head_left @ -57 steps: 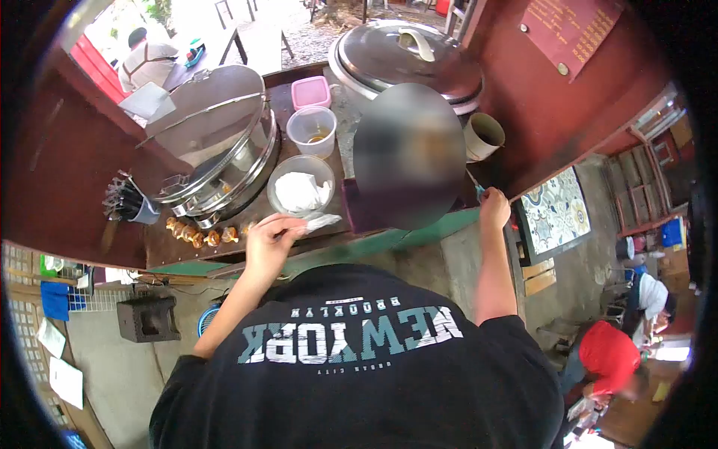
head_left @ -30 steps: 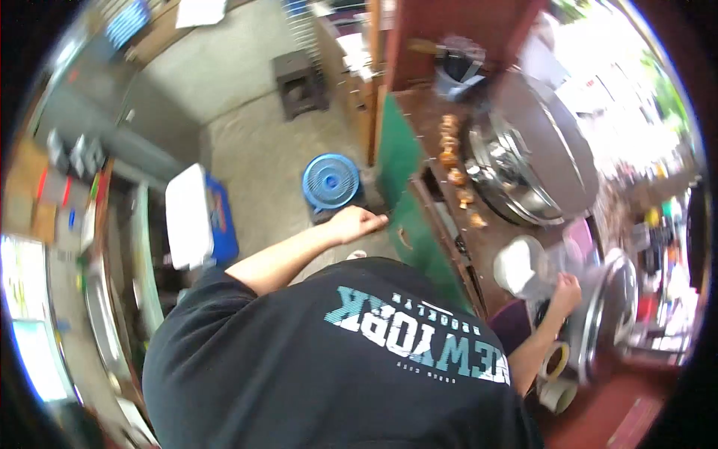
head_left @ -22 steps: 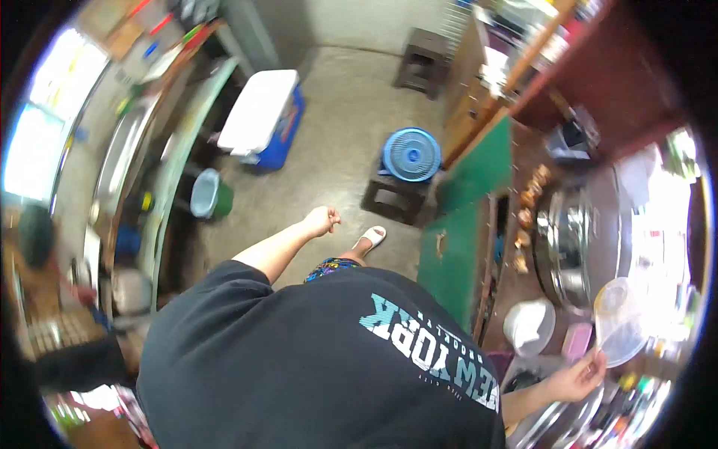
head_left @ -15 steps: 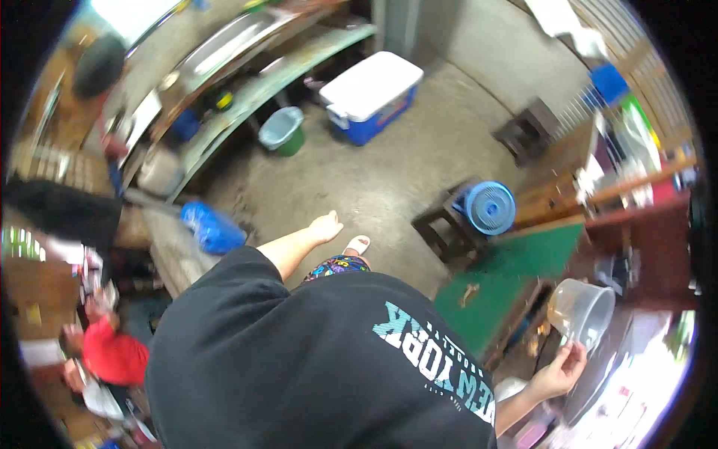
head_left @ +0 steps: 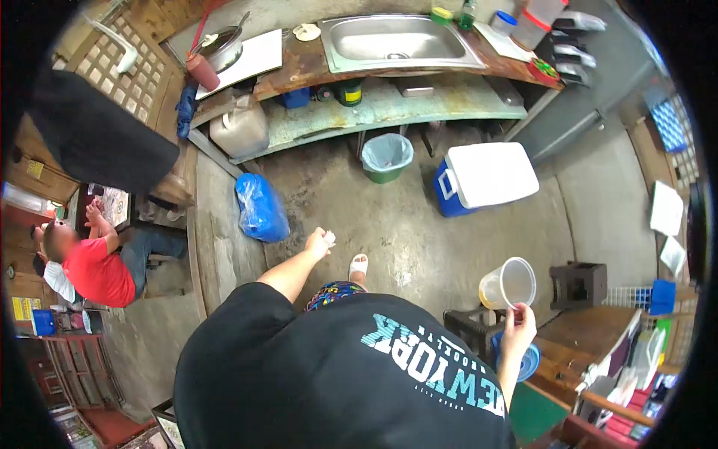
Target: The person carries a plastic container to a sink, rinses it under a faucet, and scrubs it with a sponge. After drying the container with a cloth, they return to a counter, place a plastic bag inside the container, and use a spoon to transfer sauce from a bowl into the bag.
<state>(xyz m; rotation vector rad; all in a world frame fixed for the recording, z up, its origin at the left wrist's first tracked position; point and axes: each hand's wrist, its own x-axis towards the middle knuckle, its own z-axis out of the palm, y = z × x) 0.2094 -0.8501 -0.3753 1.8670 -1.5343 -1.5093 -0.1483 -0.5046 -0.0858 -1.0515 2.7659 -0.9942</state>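
Note:
My right hand (head_left: 517,327) pinches the rim of a clear round plastic tub (head_left: 516,282), held out to the right with its mouth tipped toward me. A yellowish tint shows along the tub's left wall. My left hand (head_left: 320,244) hangs low in front of me over the concrete floor, its fingers curled closed. Something pale shows at those fingers, and I cannot tell what it is. Below and beyond the hands are my sandalled foot (head_left: 358,267) and patterned shorts (head_left: 329,293).
Ahead is a counter with a steel sink (head_left: 400,41). A lined green bin (head_left: 387,157), a blue-and-white cooler (head_left: 486,178) and a blue plastic bundle (head_left: 260,208) stand on the floor. Dark stools (head_left: 578,284) are at right. A person in red (head_left: 103,271) sits at left.
My view has turned right toward the sink counter. The right hand, still gripping the tub, now appears farther forward over the floor. The left hand stays low with curled fingers.

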